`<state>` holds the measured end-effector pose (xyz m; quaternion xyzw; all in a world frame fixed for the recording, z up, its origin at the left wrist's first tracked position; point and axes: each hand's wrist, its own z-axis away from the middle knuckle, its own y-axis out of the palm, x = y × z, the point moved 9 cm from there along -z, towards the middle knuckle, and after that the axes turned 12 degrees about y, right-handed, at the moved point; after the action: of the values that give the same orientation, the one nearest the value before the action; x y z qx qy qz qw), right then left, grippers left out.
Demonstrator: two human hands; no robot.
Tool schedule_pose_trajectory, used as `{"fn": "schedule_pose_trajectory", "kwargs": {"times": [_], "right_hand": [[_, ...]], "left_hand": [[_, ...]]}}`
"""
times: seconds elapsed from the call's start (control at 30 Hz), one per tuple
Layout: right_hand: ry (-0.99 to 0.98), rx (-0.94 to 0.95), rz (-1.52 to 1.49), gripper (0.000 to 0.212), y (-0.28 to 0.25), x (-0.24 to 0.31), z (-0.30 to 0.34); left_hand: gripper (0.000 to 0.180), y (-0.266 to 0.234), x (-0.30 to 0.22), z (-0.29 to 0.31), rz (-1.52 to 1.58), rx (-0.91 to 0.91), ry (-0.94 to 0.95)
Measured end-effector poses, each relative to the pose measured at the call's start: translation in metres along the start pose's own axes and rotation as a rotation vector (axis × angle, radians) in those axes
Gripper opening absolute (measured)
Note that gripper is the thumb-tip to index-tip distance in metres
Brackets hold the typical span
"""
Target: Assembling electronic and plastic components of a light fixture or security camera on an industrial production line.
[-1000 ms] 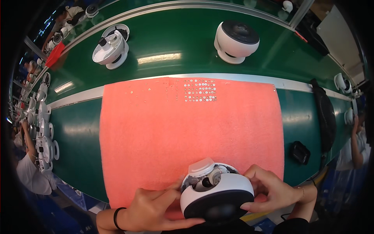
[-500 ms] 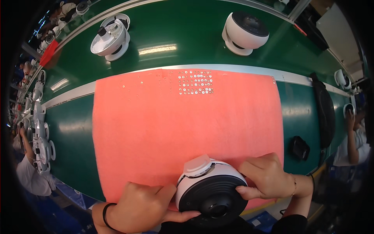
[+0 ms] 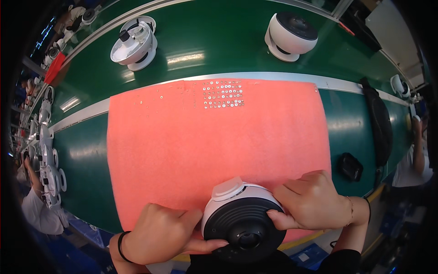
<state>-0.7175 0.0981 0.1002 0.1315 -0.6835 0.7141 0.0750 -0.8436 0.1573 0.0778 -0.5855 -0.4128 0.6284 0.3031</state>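
Observation:
A white round camera with a black ringed face and a central lens is held between my two hands at the near edge of a pink foam mat. My left hand grips its left side, thumb lying on the black face and fingers curled behind. On the opposite side my right hand has its thumb on the face's rim and its fingers over the white shell. A pale base piece sticks out at the camera's far side. The fingertips behind the housing are hidden.
Rows of small screws stand in the mat's far part. Beyond lie an opened white camera unit and an assembled camera on the green bench. A small black part and a long black pouch lie at right. Co-workers sit on both sides.
The camera has shifted slightly left and tilted, showing its lens more toward me. Both hands moved along with it and kept their hold. The whole view shifted a little.

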Motion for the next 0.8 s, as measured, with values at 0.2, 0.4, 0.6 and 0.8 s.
{"fn": "schedule_pose_trajectory", "kwargs": {"times": [0.2,0.4,0.6,0.8], "right_hand": [[-0.059,-0.317,0.162,0.034,-0.032,0.046,0.001],[-0.417,-0.087,-0.195,0.021,-0.021,0.081,0.0],[-0.494,0.055,-0.286,0.028,-0.017,0.091,0.004],[0.251,0.264,-0.545,0.064,0.015,0.013,-0.015]], "left_hand": [[0.051,0.0,0.001,0.008,0.047,-0.06,0.04],[0.053,-0.003,0.0,0.012,0.052,-0.044,0.053],[0.054,-0.004,0.002,0.015,0.041,-0.075,0.058],[0.049,0.011,0.026,0.012,0.198,0.183,-0.113]]}}
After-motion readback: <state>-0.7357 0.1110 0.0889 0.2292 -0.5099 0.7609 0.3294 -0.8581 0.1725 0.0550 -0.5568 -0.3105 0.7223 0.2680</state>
